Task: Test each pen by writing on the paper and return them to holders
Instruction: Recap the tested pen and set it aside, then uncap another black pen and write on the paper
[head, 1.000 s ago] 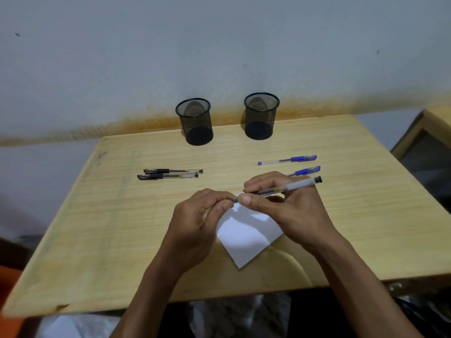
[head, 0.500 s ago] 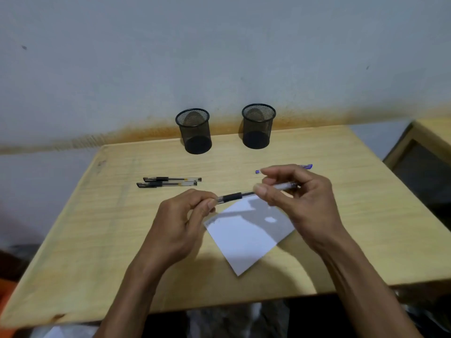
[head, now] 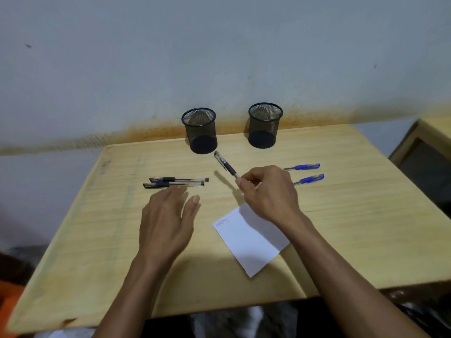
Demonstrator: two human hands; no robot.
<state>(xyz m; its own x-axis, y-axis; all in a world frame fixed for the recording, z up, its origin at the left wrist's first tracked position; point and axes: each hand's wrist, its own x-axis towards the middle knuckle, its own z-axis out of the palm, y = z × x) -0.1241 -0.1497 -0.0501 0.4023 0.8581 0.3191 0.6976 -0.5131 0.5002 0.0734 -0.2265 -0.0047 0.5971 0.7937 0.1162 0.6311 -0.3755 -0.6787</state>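
My right hand [head: 269, 191] pinches a black capped pen [head: 225, 164] by its rear end, with the pen pointing up-left toward the left mesh holder [head: 200, 130]. My left hand [head: 166, 220] hovers flat with straight fingers just below two black pens [head: 177, 182] lying side by side. A white paper [head: 251, 242] with a small scribble near its upper left corner lies in front of me, partly under my right wrist. Two blue pens [head: 307, 173] lie to the right. The right mesh holder [head: 264, 125] stands at the back. Both holders look empty.
The wooden table [head: 353, 228] ends at a wall just behind the holders. Another wooden piece of furniture [head: 424, 147] stands off the table's right side. Dark clutter shows below the table's front edge.
My left hand has let go of the pen's cap end and moved left, opening flat. My right hand has swung the pen up toward the left holder. The scribble on the paper now shows.
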